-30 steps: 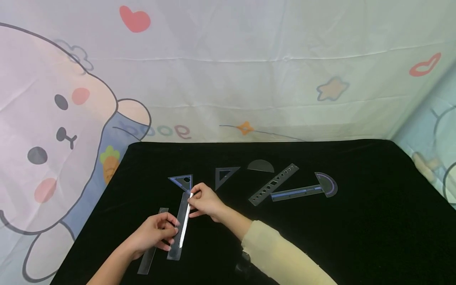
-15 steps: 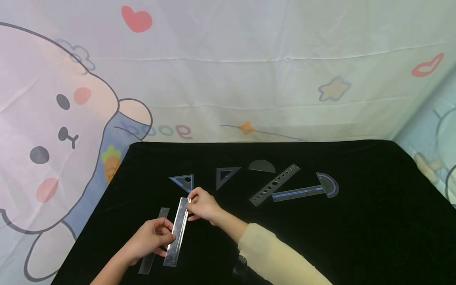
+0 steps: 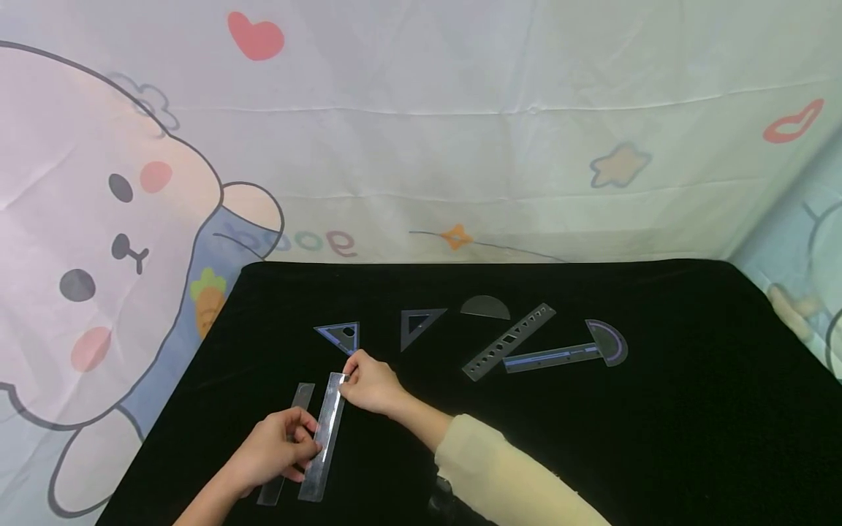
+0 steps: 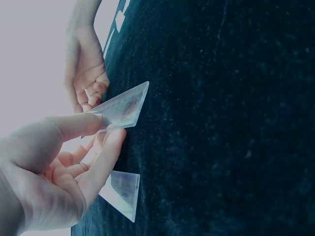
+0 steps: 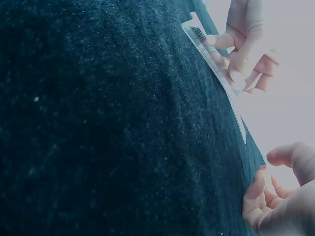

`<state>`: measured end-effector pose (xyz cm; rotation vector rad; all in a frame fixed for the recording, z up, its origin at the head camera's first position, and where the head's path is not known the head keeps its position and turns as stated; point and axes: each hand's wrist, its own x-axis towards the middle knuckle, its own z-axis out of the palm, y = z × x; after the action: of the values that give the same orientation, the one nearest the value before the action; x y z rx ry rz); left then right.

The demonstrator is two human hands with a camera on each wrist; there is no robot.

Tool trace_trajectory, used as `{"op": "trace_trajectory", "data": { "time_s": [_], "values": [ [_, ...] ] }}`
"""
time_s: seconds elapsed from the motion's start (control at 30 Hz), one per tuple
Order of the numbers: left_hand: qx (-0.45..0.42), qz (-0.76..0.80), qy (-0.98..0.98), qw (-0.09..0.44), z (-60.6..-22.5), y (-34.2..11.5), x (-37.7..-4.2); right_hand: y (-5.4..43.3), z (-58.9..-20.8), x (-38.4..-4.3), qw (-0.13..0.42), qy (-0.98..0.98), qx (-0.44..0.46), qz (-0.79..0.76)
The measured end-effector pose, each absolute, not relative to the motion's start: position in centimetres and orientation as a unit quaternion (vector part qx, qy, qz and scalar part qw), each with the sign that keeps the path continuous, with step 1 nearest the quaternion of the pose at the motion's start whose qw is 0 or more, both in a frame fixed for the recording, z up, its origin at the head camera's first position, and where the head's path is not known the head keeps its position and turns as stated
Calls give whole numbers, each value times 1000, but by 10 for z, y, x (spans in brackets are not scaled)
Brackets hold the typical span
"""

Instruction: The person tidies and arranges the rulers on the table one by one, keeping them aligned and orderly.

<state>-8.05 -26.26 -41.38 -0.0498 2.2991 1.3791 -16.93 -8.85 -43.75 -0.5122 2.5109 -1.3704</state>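
A clear straight ruler (image 3: 322, 449) slants over the black cloth, its lower end toward the person. My left hand (image 3: 272, 447) pinches it by its left edge; in the left wrist view the thumb lies on top of the ruler (image 4: 123, 109) and a finger beneath. At the upper end is my right hand (image 3: 370, 383), fingertips right at the corner in the head view. The right wrist view shows a gap between that hand's (image 5: 280, 196) thumb and forefinger, with nothing in it. A second clear ruler (image 3: 302, 395) lies left of the first, partly hidden by the left hand.
Beyond the hands lie a blue-edged set square (image 3: 325, 332), another set square (image 3: 408, 334) and a clear protractor (image 3: 485, 307). Right of them are a stencil ruler (image 3: 480, 363) and a blue-marked ruler with a protractor head (image 3: 552, 358). A printed curtain (image 3: 421, 146) hangs behind.
Both hands and the held ruler have shifted toward the person and slightly left, bringing it closer beside the second ruler. The right hand's fingers have slid to the ruler's top corner.
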Motion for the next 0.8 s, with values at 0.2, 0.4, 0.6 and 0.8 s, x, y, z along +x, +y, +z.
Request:
{"op": "trace_trajectory", "data": {
  "time_s": [0.2,0.4,0.6,0.8],
  "values": [
    [-19,479,854,202,-413,-261,-77,-91,-434,-167,96,876,-199,-428],
    [-42,422,889,174,-412,-256,-75,-92,-433,-165,77,898,-224,-370],
    [-60,380,908,166,-410,-251,-73,-93,-434,-164,36,917,-255,-306],
    [-63,349,923,150,-410,-248,-71,-93,-437,-164,7,928,-268,-259]
  ]
}}
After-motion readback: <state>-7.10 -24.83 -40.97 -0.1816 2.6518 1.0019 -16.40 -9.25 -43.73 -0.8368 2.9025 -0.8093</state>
